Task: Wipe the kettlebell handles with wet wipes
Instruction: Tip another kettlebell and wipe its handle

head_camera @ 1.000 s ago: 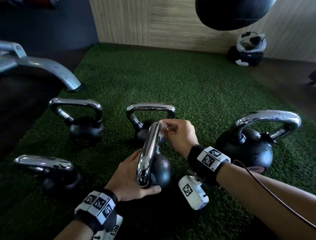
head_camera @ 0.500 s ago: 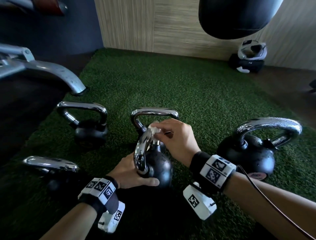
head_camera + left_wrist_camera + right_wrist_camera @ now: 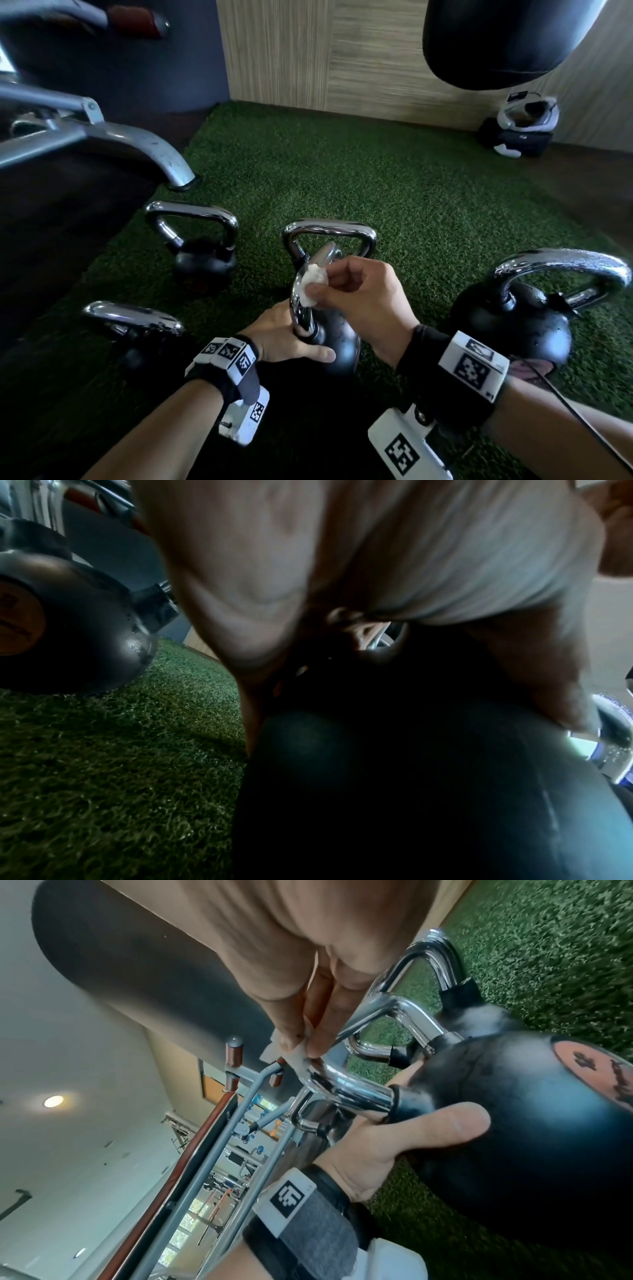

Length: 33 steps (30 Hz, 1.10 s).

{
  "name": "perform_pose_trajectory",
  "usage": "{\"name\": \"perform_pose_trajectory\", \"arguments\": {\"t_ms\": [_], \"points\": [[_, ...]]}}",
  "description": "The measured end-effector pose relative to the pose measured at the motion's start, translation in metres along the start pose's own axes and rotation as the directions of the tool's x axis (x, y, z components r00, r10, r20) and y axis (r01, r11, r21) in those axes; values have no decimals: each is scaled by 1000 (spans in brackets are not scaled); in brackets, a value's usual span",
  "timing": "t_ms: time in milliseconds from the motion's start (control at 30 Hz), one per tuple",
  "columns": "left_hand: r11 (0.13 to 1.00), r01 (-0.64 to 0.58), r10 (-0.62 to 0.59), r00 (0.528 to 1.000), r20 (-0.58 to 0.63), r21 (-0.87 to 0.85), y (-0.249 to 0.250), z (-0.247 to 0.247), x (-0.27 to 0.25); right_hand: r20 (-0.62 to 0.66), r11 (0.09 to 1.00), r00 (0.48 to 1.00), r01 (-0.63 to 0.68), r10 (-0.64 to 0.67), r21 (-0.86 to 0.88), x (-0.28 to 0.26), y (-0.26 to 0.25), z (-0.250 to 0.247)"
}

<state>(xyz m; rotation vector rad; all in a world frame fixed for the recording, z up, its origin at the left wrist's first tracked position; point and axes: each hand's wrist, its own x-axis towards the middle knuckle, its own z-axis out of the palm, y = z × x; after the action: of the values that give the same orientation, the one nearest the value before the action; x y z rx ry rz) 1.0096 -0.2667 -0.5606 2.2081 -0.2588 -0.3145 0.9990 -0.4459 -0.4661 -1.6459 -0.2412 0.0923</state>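
A small black kettlebell with a chrome handle stands on the green turf in front of me. My left hand grips its body at the base of the handle, thumb across the near side. My right hand pinches a crumpled white wet wipe against the upper curve of the handle. In the right wrist view the wipe is wrapped over the chrome bend, and the left thumb lies on the black ball. The left wrist view is mostly palm and the dark ball.
Several other kettlebells stand around on the turf: one back left, one right behind the held one, a large one at right, one front left. A grey machine leg stands left; a punching bag hangs above.
My right hand has slid the wipe from the far top end of the handle down along its curve toward me. The left hand keeps its grip on the ball.
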Motion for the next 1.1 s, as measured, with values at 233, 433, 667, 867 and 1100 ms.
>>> {"name": "perform_pose_trajectory", "arguments": {"t_ms": [233,433,667,867,1100], "points": [[998,-60,60,997,49,-10,-3,1,2,33,996,996,-86,86,-19,-13,13,1],[998,-23,18,997,79,65,-7,4,4,25,982,997,-72,77,-177,-15,35,-2],[998,0,3,999,48,-61,-6,3,-1,185,947,982,20,42,-322,0,45,-12],[1000,-16,16,1000,11,27,-5,9,-14,433,909,887,35,164,-415,15,35,-19],[990,-103,100,994,46,92,3,7,-39,539,952,818,-35,202,-304,-2,54,-11]]}}
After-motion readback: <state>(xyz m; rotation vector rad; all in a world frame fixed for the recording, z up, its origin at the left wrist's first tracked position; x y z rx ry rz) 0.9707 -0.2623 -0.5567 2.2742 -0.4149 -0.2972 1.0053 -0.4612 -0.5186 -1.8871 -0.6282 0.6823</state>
